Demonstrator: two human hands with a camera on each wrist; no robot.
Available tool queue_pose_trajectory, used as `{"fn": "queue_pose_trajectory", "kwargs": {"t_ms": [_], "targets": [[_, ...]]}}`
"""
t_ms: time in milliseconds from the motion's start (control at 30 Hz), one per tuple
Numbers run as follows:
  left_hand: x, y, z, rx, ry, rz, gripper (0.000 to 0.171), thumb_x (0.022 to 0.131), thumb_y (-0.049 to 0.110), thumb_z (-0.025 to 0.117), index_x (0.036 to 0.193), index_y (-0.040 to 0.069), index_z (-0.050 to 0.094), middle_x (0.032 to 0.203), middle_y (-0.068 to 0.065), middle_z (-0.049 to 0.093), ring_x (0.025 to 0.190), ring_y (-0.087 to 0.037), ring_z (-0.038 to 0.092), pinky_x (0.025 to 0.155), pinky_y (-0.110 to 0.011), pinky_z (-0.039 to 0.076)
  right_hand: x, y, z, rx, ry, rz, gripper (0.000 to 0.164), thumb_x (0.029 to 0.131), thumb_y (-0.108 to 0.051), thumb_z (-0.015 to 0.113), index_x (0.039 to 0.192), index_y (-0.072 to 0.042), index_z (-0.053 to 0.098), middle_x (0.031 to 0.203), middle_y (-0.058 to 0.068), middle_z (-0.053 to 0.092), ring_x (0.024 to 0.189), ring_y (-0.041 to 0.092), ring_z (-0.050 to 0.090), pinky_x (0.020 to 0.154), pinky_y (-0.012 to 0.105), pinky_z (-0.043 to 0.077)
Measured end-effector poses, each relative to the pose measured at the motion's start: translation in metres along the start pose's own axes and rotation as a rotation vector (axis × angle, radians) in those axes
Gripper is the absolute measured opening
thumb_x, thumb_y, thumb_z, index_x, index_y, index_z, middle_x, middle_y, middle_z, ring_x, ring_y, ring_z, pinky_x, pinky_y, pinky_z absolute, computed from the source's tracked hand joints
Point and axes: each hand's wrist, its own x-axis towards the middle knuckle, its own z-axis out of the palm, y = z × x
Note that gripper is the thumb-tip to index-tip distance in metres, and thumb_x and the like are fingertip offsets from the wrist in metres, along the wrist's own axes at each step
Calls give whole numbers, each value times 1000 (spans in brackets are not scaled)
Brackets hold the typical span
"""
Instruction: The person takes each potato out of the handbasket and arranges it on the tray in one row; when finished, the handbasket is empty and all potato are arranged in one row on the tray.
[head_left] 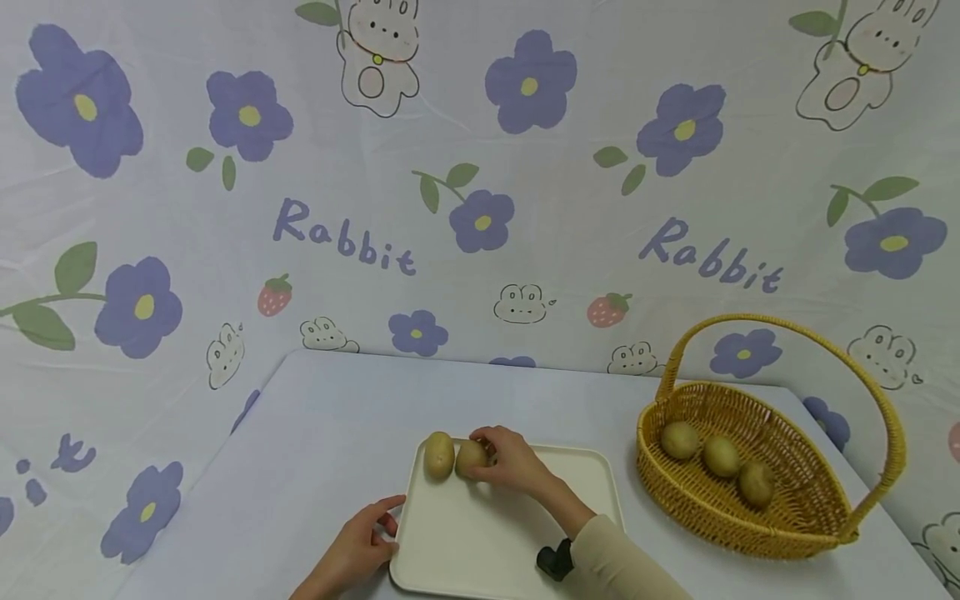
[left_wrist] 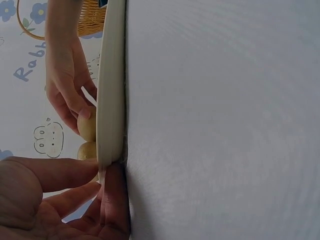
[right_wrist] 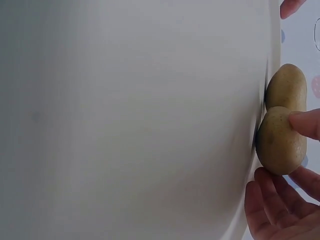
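A cream rectangular tray (head_left: 457, 542) lies on the white-covered table. At its back left corner stands a yellowish potato (head_left: 438, 455). Just right of it is a second potato (head_left: 469, 457), which my right hand (head_left: 516, 463) holds between thumb and fingers. In the right wrist view this held potato (right_wrist: 280, 142) sits on the tray, close against the other potato (right_wrist: 289, 85). My left hand (head_left: 358, 546) grips the tray's left edge. The left wrist view shows its thumb (left_wrist: 65, 172) on the rim and the other fingers against the tray's side.
To the right stands a yellow wicker basket (head_left: 675, 479) with a tall arched handle, holding three potatoes (head_left: 722, 457). A dark strap or device (head_left: 555, 560) is at my right wrist. Behind the table hangs a cloth (head_left: 450, 317) printed with flowers and rabbits.
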Motion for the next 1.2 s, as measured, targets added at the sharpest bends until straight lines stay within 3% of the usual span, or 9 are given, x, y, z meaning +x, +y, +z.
{"fn": "queue_pose_trajectory", "kwargs": {"t_ms": [533,700,800,933,1067,1200], "targets": [[-1,3,-1,-10,-2,-15,58,74,-10,61,130,-8,45,88,-7,51,57,-8,42,52,-21,38,-1,-1,-1,1,8,4,53,75,-17,74,120,5,56,99,12,58,88,21,54,73,30,46],[-1,4,-1,-6,-2,-10,58,74,-10,61,129,-9,45,87,-8,51,56,-8,42,53,-21,39,-3,1,-16,43,24,4,58,77,-17,73,126,4,51,107,18,56,93,27,58,74,33,49],[-1,4,0,-5,-8,-15,58,74,-9,61,130,-8,45,88,-7,51,56,-8,43,52,-21,39,-6,5,-42,75,64,-20,55,79,-15,71,127,3,51,110,21,56,92,31,60,72,34,52],[0,3,1,-16,-16,-42,59,75,-7,61,131,-7,45,89,-6,51,57,-9,44,52,-21,39,-18,12,-96,79,115,-48,45,83,-16,69,123,0,56,109,17,60,93,30,62,76,36,52],[0,2,1,-6,-17,-48,59,76,-7,62,132,-6,44,90,-6,51,58,-9,44,53,-21,39,-44,26,-158,56,136,-7,33,88,-20,65,117,-5,61,108,11,63,93,22,61,80,32,51],[-1,3,1,6,-7,-54,59,75,-6,62,132,-5,45,90,-6,51,58,-10,43,53,-21,38,-74,52,-209,48,165,102,31,91,-26,59,116,-7,62,110,10,63,94,15,59,77,25,49]]}}
